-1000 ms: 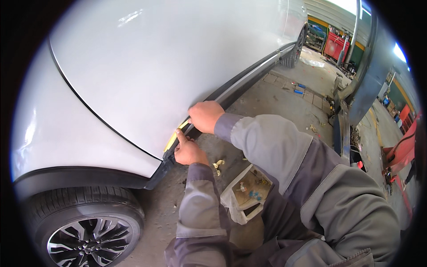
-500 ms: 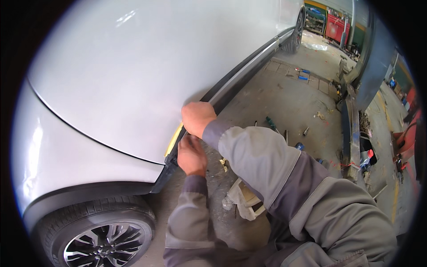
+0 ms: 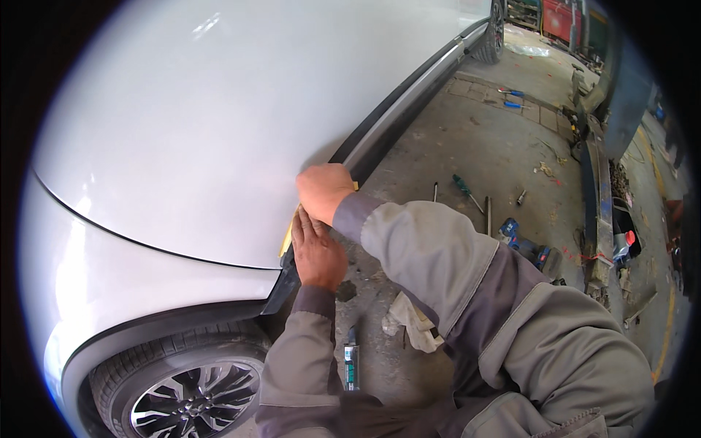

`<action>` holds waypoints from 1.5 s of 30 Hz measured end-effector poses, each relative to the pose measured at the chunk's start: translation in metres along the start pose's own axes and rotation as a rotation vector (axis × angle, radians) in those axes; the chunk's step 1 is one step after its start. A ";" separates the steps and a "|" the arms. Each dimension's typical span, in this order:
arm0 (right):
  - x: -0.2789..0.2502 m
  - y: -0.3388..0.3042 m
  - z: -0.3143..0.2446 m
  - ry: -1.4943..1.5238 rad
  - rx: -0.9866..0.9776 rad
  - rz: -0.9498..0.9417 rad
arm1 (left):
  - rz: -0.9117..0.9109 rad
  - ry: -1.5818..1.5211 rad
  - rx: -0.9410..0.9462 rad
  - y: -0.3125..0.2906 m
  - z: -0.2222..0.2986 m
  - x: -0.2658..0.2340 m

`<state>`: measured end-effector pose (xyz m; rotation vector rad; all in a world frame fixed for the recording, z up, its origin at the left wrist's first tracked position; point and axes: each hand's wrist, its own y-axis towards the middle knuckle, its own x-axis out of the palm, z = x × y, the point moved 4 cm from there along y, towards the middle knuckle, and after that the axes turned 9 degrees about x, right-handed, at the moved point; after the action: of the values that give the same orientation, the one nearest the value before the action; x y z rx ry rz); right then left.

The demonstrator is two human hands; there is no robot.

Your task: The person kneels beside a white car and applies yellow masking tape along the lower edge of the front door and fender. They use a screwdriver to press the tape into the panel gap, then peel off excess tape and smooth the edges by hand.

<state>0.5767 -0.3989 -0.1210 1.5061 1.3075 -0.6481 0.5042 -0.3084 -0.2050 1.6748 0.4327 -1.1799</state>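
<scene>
The lower edge of a white car's door point(image 3: 219, 160) meets a black and silver sill trim point(image 3: 387, 124). A thin yellow strip point(image 3: 288, 235) runs along that edge beside my hands. My right hand point(image 3: 325, 191) is closed in a fist against the edge; its fingertips are hidden, and a small yellow bit point(image 3: 355, 185) shows at its far side. Just below it, my left hand point(image 3: 320, 254) lies with fingers stretched out and pressed against the strip and trim, fingertips close under the right hand. Behind the left hand, the black trim end point(image 3: 280, 286) reaches the wheel arch.
A wheel point(image 3: 193, 405) stands at the lower left. On the floor lie a green-handled screwdriver point(image 3: 463, 184), a blue cordless power tool point(image 3: 510, 230), a tube point(image 3: 352, 366), a crumpled pale cloth point(image 3: 412, 325) and blue-handled tools point(image 3: 513, 104). A blue lift post point(image 3: 626, 102) rises at right.
My left hand has moved up toward the right hand, its bent fingers now straightened against the strip. The right fist stays at the edge. The view has shifted, bringing the tube into sight.
</scene>
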 end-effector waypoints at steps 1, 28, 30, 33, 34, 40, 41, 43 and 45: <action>0.000 0.000 0.000 -0.014 -0.004 0.004 | -0.007 0.008 0.017 0.005 0.001 0.001; -0.001 -0.001 0.034 0.268 0.312 0.181 | -0.195 0.030 -0.012 0.019 0.013 -0.020; -0.024 0.015 0.076 0.398 0.490 0.276 | -0.179 0.032 -0.019 0.019 0.013 -0.022; -0.053 0.038 0.107 0.496 0.510 0.327 | -0.204 0.088 -0.037 0.021 0.016 -0.021; -0.061 0.041 0.113 0.506 0.489 0.334 | -0.193 0.089 -0.012 0.025 0.019 -0.019; -0.074 0.043 0.105 0.581 0.463 0.265 | -0.142 0.054 0.045 0.048 0.022 -0.005; -0.074 0.043 0.105 0.607 0.461 0.254 | -0.126 0.005 0.051 0.046 0.019 -0.006; -0.076 0.045 0.108 0.607 0.460 0.207 | -0.108 -0.046 0.069 0.038 0.010 -0.008; -0.075 0.047 0.110 0.600 0.449 0.177 | -0.097 -0.050 0.108 0.023 0.001 -0.014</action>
<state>0.6227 -0.5256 -0.0794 2.2782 1.5012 -0.3975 0.5142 -0.3157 -0.1811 1.7291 0.4298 -1.3341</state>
